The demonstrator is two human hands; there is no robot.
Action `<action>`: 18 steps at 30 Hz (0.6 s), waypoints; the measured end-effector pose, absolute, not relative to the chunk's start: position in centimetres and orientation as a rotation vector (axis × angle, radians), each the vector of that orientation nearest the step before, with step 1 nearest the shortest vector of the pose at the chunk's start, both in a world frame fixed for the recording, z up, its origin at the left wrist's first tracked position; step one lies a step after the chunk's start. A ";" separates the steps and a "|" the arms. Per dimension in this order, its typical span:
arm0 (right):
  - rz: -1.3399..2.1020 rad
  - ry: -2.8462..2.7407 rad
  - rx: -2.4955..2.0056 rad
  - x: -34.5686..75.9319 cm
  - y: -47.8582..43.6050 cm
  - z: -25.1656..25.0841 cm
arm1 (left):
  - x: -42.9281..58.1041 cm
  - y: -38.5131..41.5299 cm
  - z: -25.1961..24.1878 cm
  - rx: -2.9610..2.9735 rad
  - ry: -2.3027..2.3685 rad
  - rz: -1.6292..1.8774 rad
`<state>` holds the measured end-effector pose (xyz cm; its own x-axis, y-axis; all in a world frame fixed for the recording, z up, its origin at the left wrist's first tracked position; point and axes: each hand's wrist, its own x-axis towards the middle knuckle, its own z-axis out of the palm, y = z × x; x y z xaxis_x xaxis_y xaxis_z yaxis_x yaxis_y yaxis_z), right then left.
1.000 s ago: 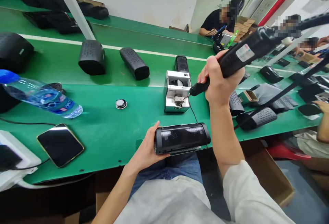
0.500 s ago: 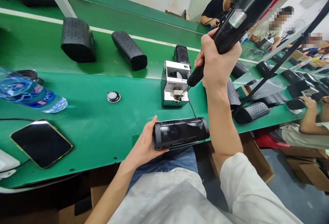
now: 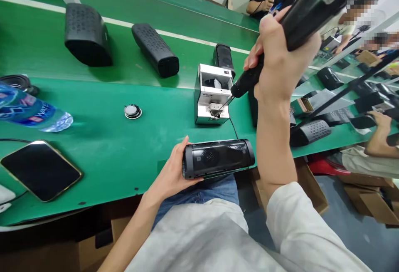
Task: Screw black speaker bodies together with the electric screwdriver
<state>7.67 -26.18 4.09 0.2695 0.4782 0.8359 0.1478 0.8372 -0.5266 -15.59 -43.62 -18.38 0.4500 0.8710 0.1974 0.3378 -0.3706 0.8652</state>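
Note:
My left hand (image 3: 173, 171) grips the left end of a black cylindrical speaker (image 3: 218, 158) lying across the near edge of the green table (image 3: 118, 151). My right hand (image 3: 279, 62) is wrapped round a black electric screwdriver (image 3: 299, 18), held tilted. Its bit tip (image 3: 223, 104) touches the front of a small white and silver screw feeder box (image 3: 213, 94) standing on the table just beyond the speaker.
Black speaker housings (image 3: 87, 35), (image 3: 155, 49) lie on the far belt. A small round speaker driver (image 3: 132, 111), a water bottle (image 3: 29, 112) and a phone (image 3: 39, 170) rest at left. More housings (image 3: 310, 132) lie at right, where other people work. Cardboard boxes stand below.
My right hand and the screwdriver have risen and tilted steeper, with the bit staying at the feeder box. The view shifted down and left. My left hand keeps hold of the speaker.

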 end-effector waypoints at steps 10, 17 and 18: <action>0.340 -1.403 -0.679 7.3 -26.4 3.4 | -15.7 -43.6 -18.6 1.919 1.001 0.869; 0.331 -1.437 -0.685 6.8 -26.1 2.1 | -15.4 -43.7 -18.4 1.936 1.023 0.870; 0.261 -1.348 -0.705 6.6 -25.9 1.9 | -15.4 -43.7 -18.4 1.949 1.021 0.871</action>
<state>6.61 -25.87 1.92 0.2299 0.5575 0.7977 0.2189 0.7690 -0.6006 -15.37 -43.70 -18.42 0.4486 0.8668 0.2179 0.3509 -0.3951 0.8490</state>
